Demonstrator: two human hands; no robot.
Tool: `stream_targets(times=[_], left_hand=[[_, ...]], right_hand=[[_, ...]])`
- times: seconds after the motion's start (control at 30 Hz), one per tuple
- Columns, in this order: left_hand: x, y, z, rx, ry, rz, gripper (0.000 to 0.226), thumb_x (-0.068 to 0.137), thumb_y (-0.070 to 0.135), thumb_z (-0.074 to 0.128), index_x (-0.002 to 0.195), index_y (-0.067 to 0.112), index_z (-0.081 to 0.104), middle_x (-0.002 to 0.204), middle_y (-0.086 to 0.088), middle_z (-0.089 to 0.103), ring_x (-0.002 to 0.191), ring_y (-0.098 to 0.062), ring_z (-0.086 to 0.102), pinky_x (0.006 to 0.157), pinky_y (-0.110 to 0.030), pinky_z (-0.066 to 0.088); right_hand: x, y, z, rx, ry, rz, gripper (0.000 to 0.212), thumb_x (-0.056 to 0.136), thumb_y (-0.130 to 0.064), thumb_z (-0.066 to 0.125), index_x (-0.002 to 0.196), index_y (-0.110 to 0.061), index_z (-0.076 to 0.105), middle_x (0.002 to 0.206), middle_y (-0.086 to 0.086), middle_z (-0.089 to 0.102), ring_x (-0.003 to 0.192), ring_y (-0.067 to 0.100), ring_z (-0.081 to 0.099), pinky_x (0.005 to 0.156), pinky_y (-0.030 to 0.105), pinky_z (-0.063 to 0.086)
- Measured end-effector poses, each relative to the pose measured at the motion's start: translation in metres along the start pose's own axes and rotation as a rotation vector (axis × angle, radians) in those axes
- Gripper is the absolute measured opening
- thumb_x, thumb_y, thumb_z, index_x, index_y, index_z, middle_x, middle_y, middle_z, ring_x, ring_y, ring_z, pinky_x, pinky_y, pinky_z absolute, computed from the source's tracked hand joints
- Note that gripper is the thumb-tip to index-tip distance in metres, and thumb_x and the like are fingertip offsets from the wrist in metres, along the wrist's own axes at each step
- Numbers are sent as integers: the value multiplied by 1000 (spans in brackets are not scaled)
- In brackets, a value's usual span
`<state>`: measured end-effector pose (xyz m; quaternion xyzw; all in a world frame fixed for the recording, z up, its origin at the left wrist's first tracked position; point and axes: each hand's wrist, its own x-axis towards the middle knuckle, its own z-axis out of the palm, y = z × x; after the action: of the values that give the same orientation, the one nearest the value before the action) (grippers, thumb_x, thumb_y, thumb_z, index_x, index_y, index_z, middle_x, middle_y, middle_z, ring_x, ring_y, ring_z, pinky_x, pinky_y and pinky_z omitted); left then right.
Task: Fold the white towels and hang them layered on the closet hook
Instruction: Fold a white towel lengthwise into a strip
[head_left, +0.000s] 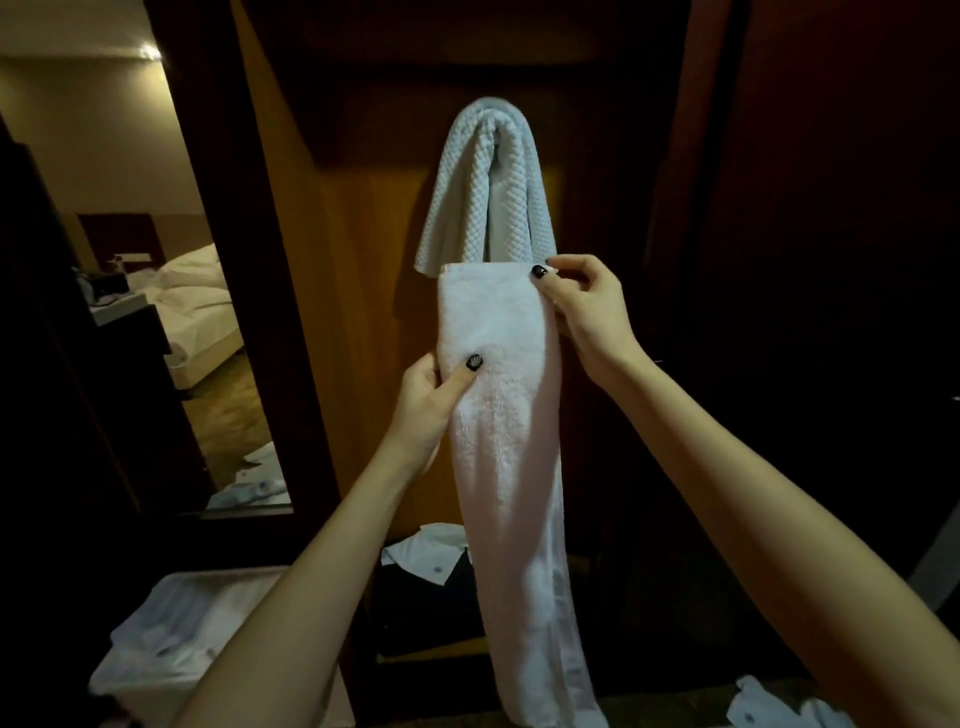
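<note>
A waffle-textured white towel (491, 176) hangs draped over the closet hook, which it hides, on the wooden back panel. In front of it and just below, a long folded plush white towel (511, 467) hangs down between my hands. My right hand (584, 312) pinches its top right corner. My left hand (434, 400) grips its left edge lower down, thumb pressed on the front. The folded towel's top edge overlaps the hanging towel's lower ends.
A mirror (156, 291) on the left reflects a bed. Below left stands a white bin (171, 639) with crumpled white cloth. More white garments (431, 551) lie at the closet floor and at the bottom right (774, 706). Dark closet doors flank both sides.
</note>
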<state>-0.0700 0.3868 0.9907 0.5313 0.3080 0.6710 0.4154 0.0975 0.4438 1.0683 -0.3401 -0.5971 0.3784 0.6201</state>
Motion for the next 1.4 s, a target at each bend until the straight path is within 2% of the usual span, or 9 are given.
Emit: stream_targets(times=[0.13, 0.23, 0.47, 0.67, 0.83, 0.93, 1.03, 1.27, 1.4], left_hand=[[19, 19, 14, 55, 99, 57, 17, 89, 16, 68, 104, 9, 63, 101, -3, 75, 95, -20, 72, 72, -27, 57], [34, 36, 14, 83, 124, 93, 12, 92, 11, 65, 103, 7, 63, 102, -5, 73, 93, -20, 72, 71, -28, 58], [55, 73, 5, 138, 217, 133, 7, 94, 10, 63, 100, 6, 62, 100, -5, 71, 88, -14, 72, 71, -27, 57], [62, 87, -13, 118, 230, 148, 6, 95, 11, 62, 100, 10, 64, 98, -2, 73, 90, -15, 72, 70, -26, 57], [65, 91, -26, 96, 227, 147, 8, 94, 14, 64, 101, 10, 65, 98, -2, 74, 94, -19, 72, 72, -28, 57], [67, 93, -28, 103, 238, 145, 8, 93, 14, 65, 100, 10, 64, 97, -2, 73, 92, -17, 72, 71, -27, 57], [69, 95, -29, 138, 222, 154, 9, 93, 13, 65, 101, 9, 64, 100, -3, 72, 93, -15, 72, 72, -26, 56], [66, 98, -30, 249, 225, 201, 9, 94, 12, 63, 102, 8, 62, 102, -2, 69, 91, -9, 71, 73, -22, 55], [62, 102, -23, 415, 191, 259, 14, 95, 14, 62, 106, 6, 60, 102, 1, 67, 89, -5, 67, 77, -23, 55]], right_hand=[[-19, 26, 1, -118, -2, -43, 18, 98, -27, 57, 113, -17, 57, 102, -7, 62, 85, -6, 60, 77, 15, 48], [-56, 59, 4, -35, -10, -40, 17, 98, -22, 58, 115, -18, 58, 116, 2, 63, 108, 12, 62, 91, 29, 52], [-78, 82, 27, 36, -134, 59, 7, 92, -14, 67, 96, -20, 66, 96, -8, 67, 90, -2, 63, 76, 15, 49], [-78, 85, 36, 149, -300, 217, 26, 86, -9, 72, 110, -7, 62, 114, 9, 67, 109, 22, 65, 94, 33, 52], [-81, 82, 36, 80, -240, 164, 16, 87, -11, 73, 80, -6, 60, 80, 7, 63, 76, 19, 61, 70, 29, 51], [-86, 80, 38, 55, -211, 108, 17, 91, -14, 68, 80, -8, 57, 77, 8, 57, 75, 22, 55, 70, 35, 47], [-87, 76, 37, -51, -209, 44, 23, 93, -20, 66, 77, -13, 50, 71, 3, 50, 68, 15, 47, 64, 28, 41], [-87, 60, 27, -357, -168, -74, 35, 89, -24, 69, 67, -7, 49, 67, 11, 57, 61, 10, 47, 57, 28, 36], [-85, 45, 20, -508, -322, -55, 30, 94, -25, 64, 74, -5, 53, 75, 10, 61, 67, 21, 54, 61, 35, 42]])
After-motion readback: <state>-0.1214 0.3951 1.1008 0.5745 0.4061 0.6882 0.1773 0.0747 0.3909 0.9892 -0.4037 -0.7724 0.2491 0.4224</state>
